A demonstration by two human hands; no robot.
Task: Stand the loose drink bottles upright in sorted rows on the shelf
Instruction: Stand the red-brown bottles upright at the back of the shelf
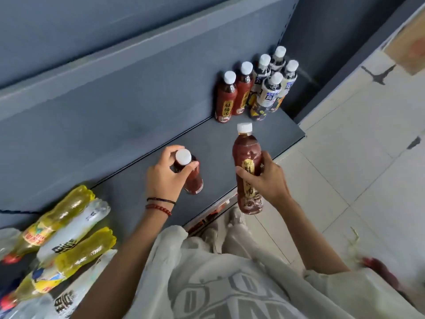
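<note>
Restocking at shelf (207, 139), both grips full.
Left grip (164, 178) pinches red bottle (193, 181) below its cap, upright over mid-shelf; right grip (266, 180) wraps second red bottle (247, 155), tilted, at front edge. Standing bottles (253, 88) grouped at right end.

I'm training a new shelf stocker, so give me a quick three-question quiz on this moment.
1. True or false: the right hand has a grip on a red bottle, and the left hand is empty.
2. How many standing red bottles are at the back of the shelf? A one, B two, C five.
3. Fill in: the yellow bottles at the left are ____ (standing or lying).
Key: 1 false, the left hand holds a second red bottle near its cap. 2 B. 3 lying.
</note>
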